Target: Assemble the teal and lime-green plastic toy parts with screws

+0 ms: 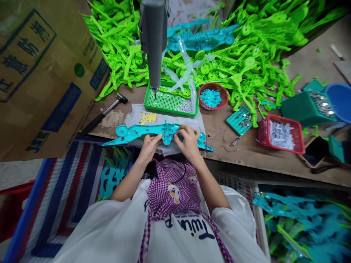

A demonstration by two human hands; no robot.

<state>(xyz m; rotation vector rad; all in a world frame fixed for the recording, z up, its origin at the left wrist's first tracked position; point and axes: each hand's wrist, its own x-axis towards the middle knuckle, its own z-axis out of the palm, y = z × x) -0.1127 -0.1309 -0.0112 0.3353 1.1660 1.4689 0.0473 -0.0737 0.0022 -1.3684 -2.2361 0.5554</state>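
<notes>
Hammer (102, 116) lies at ten o'clock from the long blue part (166, 136) by the edge of the counter (246, 160). Fingers of the left hand (148, 149) pinch the part's middle. Fingers of the right hand (189, 143) touch it too; whether they pinch, nobody can tell. A red bowl (225, 96) sits at two o'clock.

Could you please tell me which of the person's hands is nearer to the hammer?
The left hand: it is on the turquoise part, to the right of the hammer. The right hand is on the same part, farther right.
</notes>
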